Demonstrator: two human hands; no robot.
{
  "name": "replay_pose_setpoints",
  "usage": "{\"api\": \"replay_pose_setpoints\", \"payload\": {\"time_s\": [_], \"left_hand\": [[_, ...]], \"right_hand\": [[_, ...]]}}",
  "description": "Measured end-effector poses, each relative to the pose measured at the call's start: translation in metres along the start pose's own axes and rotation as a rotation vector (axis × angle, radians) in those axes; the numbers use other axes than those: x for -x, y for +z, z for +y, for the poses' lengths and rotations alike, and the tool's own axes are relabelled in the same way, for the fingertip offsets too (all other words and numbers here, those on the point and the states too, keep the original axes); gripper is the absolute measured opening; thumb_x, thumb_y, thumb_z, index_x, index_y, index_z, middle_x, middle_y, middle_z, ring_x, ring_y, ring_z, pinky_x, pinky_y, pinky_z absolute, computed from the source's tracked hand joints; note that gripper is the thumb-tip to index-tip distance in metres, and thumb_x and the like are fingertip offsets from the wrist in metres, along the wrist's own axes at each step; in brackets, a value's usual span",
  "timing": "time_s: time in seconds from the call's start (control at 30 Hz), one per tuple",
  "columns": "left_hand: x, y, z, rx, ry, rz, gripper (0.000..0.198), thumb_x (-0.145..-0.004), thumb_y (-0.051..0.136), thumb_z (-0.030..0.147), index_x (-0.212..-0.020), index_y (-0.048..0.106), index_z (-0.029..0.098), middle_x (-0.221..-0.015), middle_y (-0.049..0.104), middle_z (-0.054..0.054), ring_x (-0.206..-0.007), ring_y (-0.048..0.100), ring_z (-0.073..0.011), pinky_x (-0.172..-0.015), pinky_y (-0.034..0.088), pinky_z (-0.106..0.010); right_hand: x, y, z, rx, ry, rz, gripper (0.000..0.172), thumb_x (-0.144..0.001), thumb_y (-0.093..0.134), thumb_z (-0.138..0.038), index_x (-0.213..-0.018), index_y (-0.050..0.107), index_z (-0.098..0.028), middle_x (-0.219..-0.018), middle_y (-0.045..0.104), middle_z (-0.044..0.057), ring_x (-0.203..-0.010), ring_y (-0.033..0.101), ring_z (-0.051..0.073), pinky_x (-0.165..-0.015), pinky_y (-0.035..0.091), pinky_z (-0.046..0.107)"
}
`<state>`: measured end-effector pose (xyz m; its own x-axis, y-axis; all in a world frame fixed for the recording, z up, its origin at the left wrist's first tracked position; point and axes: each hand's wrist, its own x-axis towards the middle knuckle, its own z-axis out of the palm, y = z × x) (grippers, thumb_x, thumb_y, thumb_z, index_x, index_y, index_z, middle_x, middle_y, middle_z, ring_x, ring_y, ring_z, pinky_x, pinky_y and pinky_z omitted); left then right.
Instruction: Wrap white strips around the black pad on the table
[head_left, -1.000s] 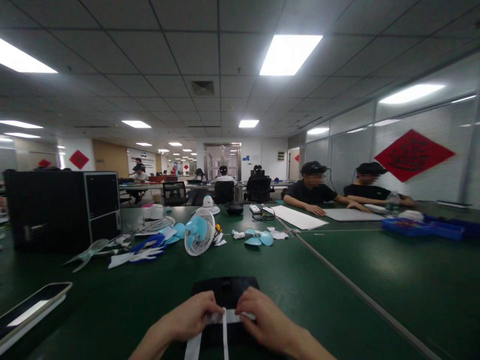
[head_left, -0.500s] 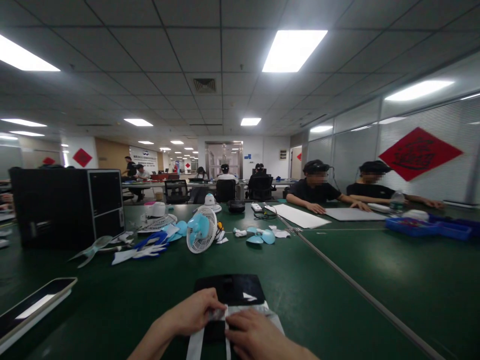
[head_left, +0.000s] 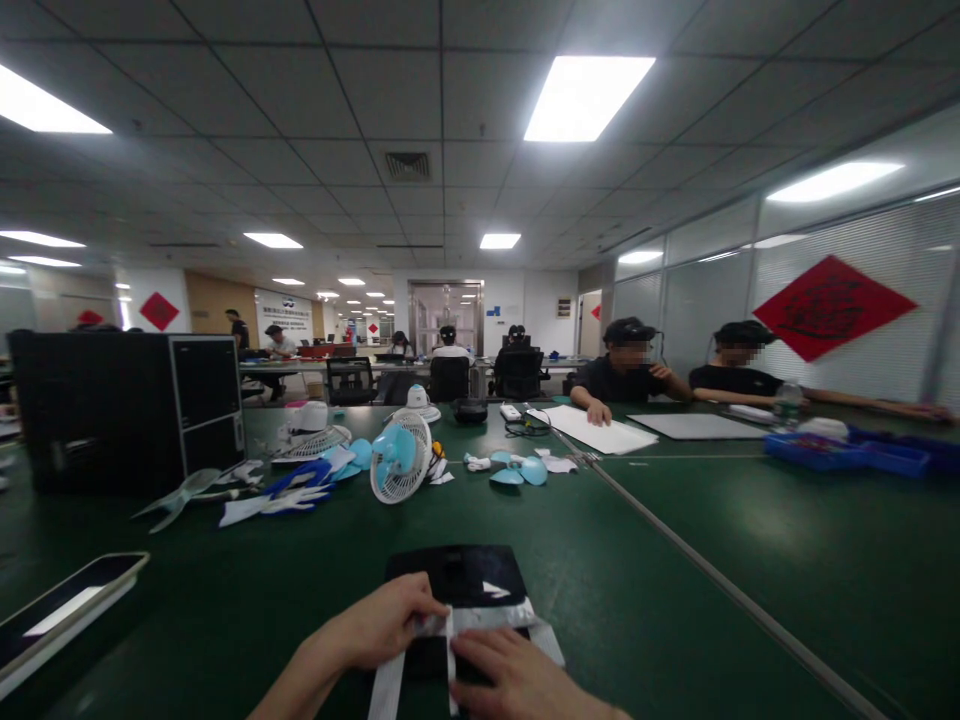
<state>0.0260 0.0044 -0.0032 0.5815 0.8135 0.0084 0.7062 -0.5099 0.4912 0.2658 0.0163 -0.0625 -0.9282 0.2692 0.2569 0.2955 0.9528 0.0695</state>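
A flat black pad (head_left: 459, 574) lies on the green table (head_left: 675, 620) close in front of me. A strip of clear silvery film or tape (head_left: 491, 620) runs across its near edge, with white strips (head_left: 387, 688) hanging toward me. My left hand (head_left: 379, 625) pinches the film's left end, fingers closed on it. My right hand (head_left: 506, 675) lies on the pad just below the film, its fingers flat and pressing down on it.
A small blue and white fan (head_left: 400, 458), loose fan blades, grilles and blue-white gloves (head_left: 285, 497) are scattered mid-table. A black computer case (head_left: 127, 410) stands left, a phone (head_left: 64, 607) lies near left. Two people (head_left: 630, 375) sit at the right with white sheets and blue trays (head_left: 847, 452).
My right hand has slid from the film's right end down toward me, uncovering the film strip. My left hand has kept its pinch. A person at the right raised a hand.
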Motion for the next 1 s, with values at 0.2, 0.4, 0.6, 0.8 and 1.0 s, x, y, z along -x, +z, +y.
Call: {"api": "replay_pose_setpoints", "payload": {"time_s": [0.2, 0.4, 0.6, 0.8, 1.0], "left_hand": [[-0.001, 0.002, -0.003, -0.014, -0.017, 0.003, 0.034, -0.087, 0.042, 0.019, -0.109, 0.065, 0.030, -0.102, 0.055, -0.001, -0.093, 0.052, -0.0150, -0.079, 0.036, -0.024], [0.000, 0.000, 0.002, -0.009, -0.028, 0.010, 0.036, -0.085, 0.041, 0.016, -0.108, 0.065, 0.030, -0.101, 0.055, -0.001, -0.093, 0.052, -0.0148, -0.079, 0.036, -0.024], [0.000, -0.001, 0.002, -0.021, 0.004, 0.007, 0.039, -0.085, 0.041, 0.014, -0.110, 0.064, 0.032, -0.102, 0.056, -0.001, -0.093, 0.052, -0.0150, -0.081, 0.037, -0.025], [0.005, -0.003, -0.004, -0.001, -0.009, 0.001, 0.037, -0.085, 0.043, 0.015, -0.109, 0.065, 0.033, -0.102, 0.055, 0.000, -0.092, 0.052, -0.0142, -0.079, 0.037, -0.024], [0.011, -0.008, -0.006, 0.044, -0.043, 0.004, 0.028, -0.084, 0.047, 0.019, -0.100, 0.068, 0.028, -0.104, 0.056, 0.000, -0.092, 0.054, -0.0144, -0.080, 0.039, -0.024]], "right_hand": [[0.001, 0.008, 0.004, -0.084, -0.022, -0.003, 0.031, -0.092, 0.049, -0.034, -0.121, 0.058, -0.028, -0.140, 0.047, 0.006, -0.128, 0.039, 0.025, -0.100, 0.036, 0.038], [-0.003, -0.001, -0.001, -0.184, -0.043, -0.039, 0.030, -0.094, 0.043, -0.031, -0.117, 0.059, -0.023, -0.132, 0.056, 0.005, -0.125, 0.045, 0.019, -0.104, 0.030, 0.033], [-0.005, -0.033, -0.009, -0.298, 0.190, 0.025, 0.043, -0.089, 0.046, -0.024, -0.131, 0.049, -0.023, -0.135, 0.053, 0.005, -0.125, 0.046, 0.018, -0.107, 0.031, 0.031], [0.002, -0.056, -0.009, -0.412, 0.267, -0.003, 0.039, -0.091, 0.042, -0.022, -0.129, 0.053, -0.025, -0.134, 0.055, 0.004, -0.123, 0.049, 0.018, -0.107, 0.035, 0.030], [0.024, -0.071, -0.002, -0.360, 0.343, -0.053, 0.039, -0.094, 0.039, -0.027, -0.129, 0.053, -0.022, -0.135, 0.054, 0.006, -0.123, 0.049, 0.020, -0.107, 0.035, 0.031]]}}
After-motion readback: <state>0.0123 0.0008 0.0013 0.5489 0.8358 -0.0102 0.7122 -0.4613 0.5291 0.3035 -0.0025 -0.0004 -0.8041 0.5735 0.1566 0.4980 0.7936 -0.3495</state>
